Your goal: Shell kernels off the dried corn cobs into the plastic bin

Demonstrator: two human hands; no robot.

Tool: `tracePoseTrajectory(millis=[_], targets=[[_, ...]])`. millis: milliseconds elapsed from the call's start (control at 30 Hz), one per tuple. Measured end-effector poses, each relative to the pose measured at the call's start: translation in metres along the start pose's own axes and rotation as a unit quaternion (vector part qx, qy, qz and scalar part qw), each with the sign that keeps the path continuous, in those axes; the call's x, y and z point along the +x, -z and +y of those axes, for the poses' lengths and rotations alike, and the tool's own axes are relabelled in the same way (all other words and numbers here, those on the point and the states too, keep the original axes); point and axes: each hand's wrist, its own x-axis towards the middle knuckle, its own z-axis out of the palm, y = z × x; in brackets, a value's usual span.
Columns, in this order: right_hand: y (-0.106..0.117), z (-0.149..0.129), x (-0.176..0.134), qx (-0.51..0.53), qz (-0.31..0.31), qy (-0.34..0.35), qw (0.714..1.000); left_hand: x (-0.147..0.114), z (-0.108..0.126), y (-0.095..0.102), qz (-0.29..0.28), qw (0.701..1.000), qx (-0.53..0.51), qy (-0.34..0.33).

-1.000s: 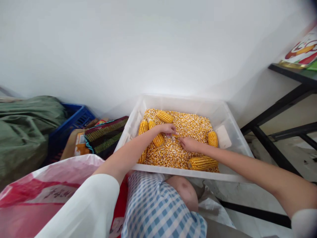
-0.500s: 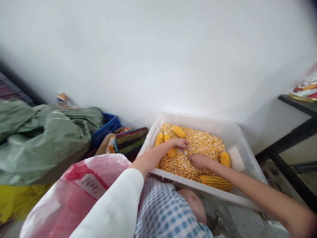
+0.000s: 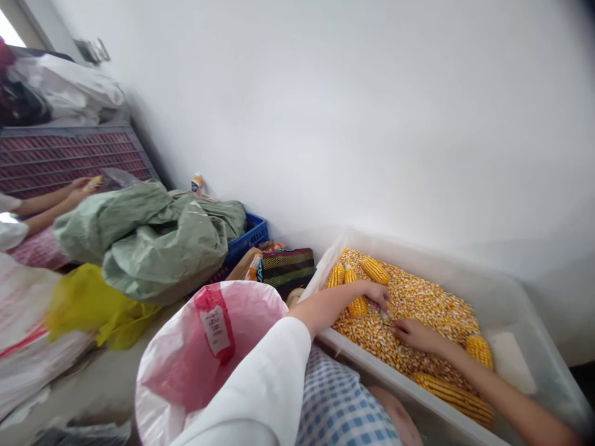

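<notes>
A translucent plastic bin (image 3: pixel 372 365) holds a bed of loose corn kernels (image 3: pixel 432 297). My left hand (image 3: pixel 375 293) is closed, fingers curled down, round a small pale-yellow corn cob (image 3: pixel 385 313), mostly hidden. Close by on its right, my right hand (image 3: pixel 416 336) has its fingers pinched together toward the cob; a thin dark bit shows at the fingertips, too small to name. Beside my left wrist lie several whole ears of corn (image 3: pixel 357 297). Another ear (image 3: pixel 453 396) rests under my right forearm, and one more ear (image 3: pixel 478 352) sits beyond it.
A white-and-pink sack (image 3: pixel 160 353) stands open left of the bin. Past it are a blue crate (image 3: pixel 253 232), green cloth (image 3: pixel 162 241), a yellow bag (image 3: pixel 88 303) and a striped bag (image 3: pixel 290 266). Another person's hands (image 3: pixel 81 189) hold something yellowish at far left. A white wall rises behind.
The view has swung left, so the bin appears farther right and the other person has come into sight. My hands stay close together over the kernels.
</notes>
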Motion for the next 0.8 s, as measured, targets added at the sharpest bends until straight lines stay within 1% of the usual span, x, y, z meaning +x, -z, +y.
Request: tracePoseTrajectory(millis=[33, 67, 100, 133, 233, 267, 300, 367, 400, 433, 467, 533, 600, 667, 733, 767, 800], targets=[[0.001, 0.003, 0.001, 0.026, -0.003, -0.005, 1.000, 0.005, -0.004, 0.000, -0.096, 0.995, 0.025, 0.011], [0.002, 0.006, 0.001, 0.057, -0.001, -0.011, 0.998, 0.011, -0.008, 0.000, -0.138, 0.990, 0.034, 0.012], [0.005, 0.010, 0.001, 0.090, 0.004, -0.021, 0.996, 0.016, -0.012, 0.001, -0.161, 0.986, 0.037, 0.018], [0.007, 0.014, 0.001, 0.123, 0.010, -0.037, 0.992, 0.021, -0.014, 0.003, -0.172, 0.984, 0.038, 0.022], [0.020, 0.024, -0.002, 0.221, 0.018, -0.113, 0.969, 0.026, -0.013, 0.015, -0.131, 0.991, 0.014, 0.011], [0.026, 0.025, -0.003, 0.252, 0.025, -0.132, 0.958, 0.025, -0.010, 0.021, -0.108, 0.994, -0.006, -0.001], [0.032, 0.026, -0.004, 0.282, 0.042, -0.138, 0.948, 0.023, -0.005, 0.026, -0.097, 0.995, -0.029, -0.005], [0.044, 0.024, -0.005, 0.341, 0.120, -0.119, 0.925, 0.018, 0.008, 0.035, -0.069, 0.994, -0.087, -0.014], [0.049, 0.021, -0.005, 0.370, 0.164, -0.107, 0.908, 0.015, 0.015, 0.037, -0.062, 0.992, -0.113, -0.014], [0.053, 0.017, -0.005, 0.399, 0.202, -0.098, 0.889, 0.012, 0.022, 0.037, -0.057, 0.989, -0.135, -0.014], [0.056, 0.013, -0.004, 0.428, 0.227, -0.092, 0.870, 0.010, 0.028, 0.036, -0.060, 0.986, -0.152, -0.017], [0.060, 0.007, -0.002, 0.478, 0.246, -0.078, 0.839, 0.007, 0.040, 0.029, -0.077, 0.981, -0.176, -0.038], [0.063, 0.003, -0.002, 0.502, 0.251, -0.052, 0.826, 0.005, 0.049, 0.021, -0.075, 0.977, -0.189, -0.068], [0.067, 0.001, -0.002, 0.505, 0.269, -0.031, 0.819, 0.004, 0.058, 0.015, -0.041, 0.974, -0.198, -0.105], [0.072, -0.001, -0.005, 0.506, 0.296, -0.025, 0.810, 0.002, 0.068, 0.012, 0.002, 0.970, -0.195, -0.147], [0.076, -0.004, -0.008, 0.516, 0.316, -0.022, 0.796, 0.000, 0.073, 0.012, 0.019, 0.970, -0.182, -0.158], [0.079, -0.008, -0.010, 0.536, 0.319, -0.015, 0.781, -0.001, 0.079, 0.012, 0.031, 0.972, -0.160, -0.171]])
